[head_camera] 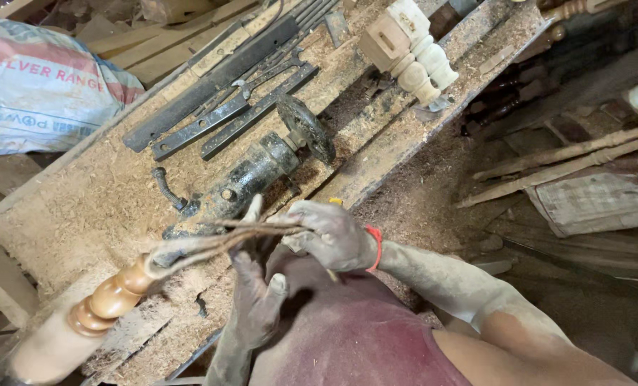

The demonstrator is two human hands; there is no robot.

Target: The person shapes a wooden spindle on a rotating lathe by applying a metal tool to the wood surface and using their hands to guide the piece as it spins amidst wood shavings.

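Both hands grip a bundle of thin strips [219, 239] pulled against a turned wooden leg [111, 297] mounted on the lathe at the near left. The right hand [331, 234] is clenched on one end, the left hand [256, 300] closes around the strips lower down. The leg's beads already look shaped and glossy, so finishing seems well along; its plain end remains pale. Sawdust covers the bench [83, 207]. Flat metal bars [212, 107] and a pale turned leg [408, 46] lie farther off; a printed sack [40, 86] sits far left.
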